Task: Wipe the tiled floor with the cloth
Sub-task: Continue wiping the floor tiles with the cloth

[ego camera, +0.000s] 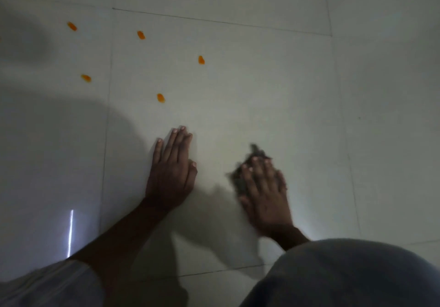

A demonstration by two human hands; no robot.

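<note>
The pale tiled floor (250,87) fills the view, crossed by thin grout lines. My left hand (172,171) lies flat on a tile, fingers together, holding nothing. To its right, my right hand (264,192) presses down on a dark grey crumpled cloth (240,180), which sticks out beyond my fingertips and on the thumb side. This hand and the cloth are blurred by motion. Several orange spots lie on the floor farther away, the nearest orange spot (161,98) just beyond my left fingertips.
My knee in grey fabric (352,275) fills the bottom right corner, and light cloth covers my other leg (47,285) at bottom left. A bright streak of light (70,233) crosses the floor at left. Dark shadows lie at left.
</note>
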